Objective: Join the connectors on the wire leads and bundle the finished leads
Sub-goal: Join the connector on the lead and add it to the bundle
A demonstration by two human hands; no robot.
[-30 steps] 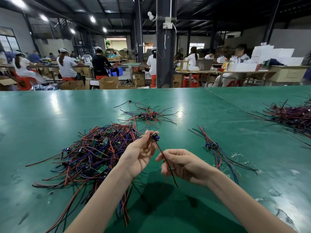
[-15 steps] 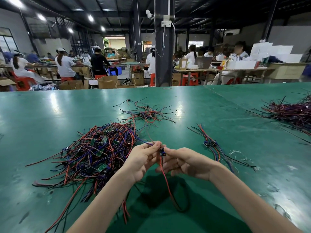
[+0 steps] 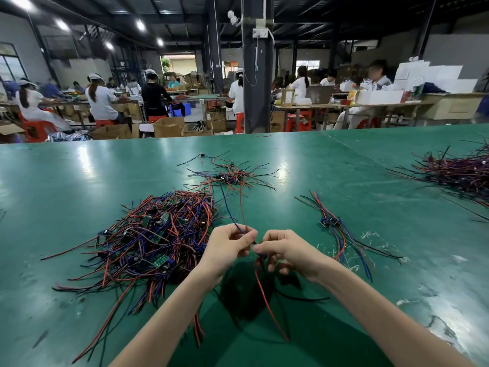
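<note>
My left hand (image 3: 229, 246) and my right hand (image 3: 287, 251) meet fingertip to fingertip above the green table (image 3: 79, 181). The left hand pinches a lead with blue and red wires (image 3: 230, 207) that run up to the far pile. The right hand pinches a small connector whose red and black wires (image 3: 267, 300) hang down toward me. The joint between the two leads is hidden by my fingers. A large heap of red, blue and black leads with small green boards (image 3: 148, 242) lies just left of my left hand.
A small tangle of leads (image 3: 230, 177) lies further back at centre. A short row of joined leads (image 3: 332, 223) lies to the right of my hands. Another dark pile (image 3: 460, 170) sits at the far right edge. People work at benches beyond the table.
My hands came together from apart, then lowered slightly. The right hand's lead now hangs straighter toward me, and a blue and red lead stretches from the far pile to my left hand.
</note>
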